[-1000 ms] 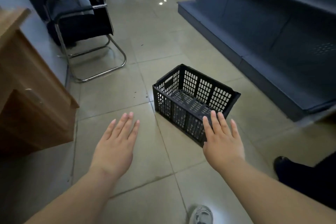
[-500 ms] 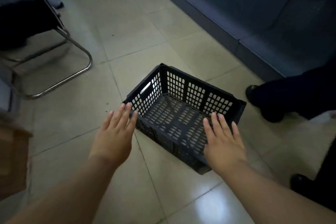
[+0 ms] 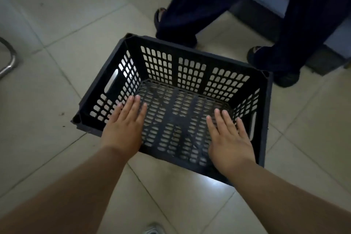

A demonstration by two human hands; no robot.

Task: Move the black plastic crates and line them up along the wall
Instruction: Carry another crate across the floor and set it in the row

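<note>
The black plastic crate with slotted grid walls [image 3: 191,74] sits on the beige glossy floor tiles with darker grout lines [image 3: 57,34]. Dark navy trouser legs [image 3: 190,2] stand behind; a silver chrome chair tube [image 3: 8,62] gleams.

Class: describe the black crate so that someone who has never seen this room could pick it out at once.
Start from the pale tiled floor. At its middle, just before a bystander's dark trouser legs, sits the black crate. Nothing else here is a perforated, open-topped plastic box.
</note>
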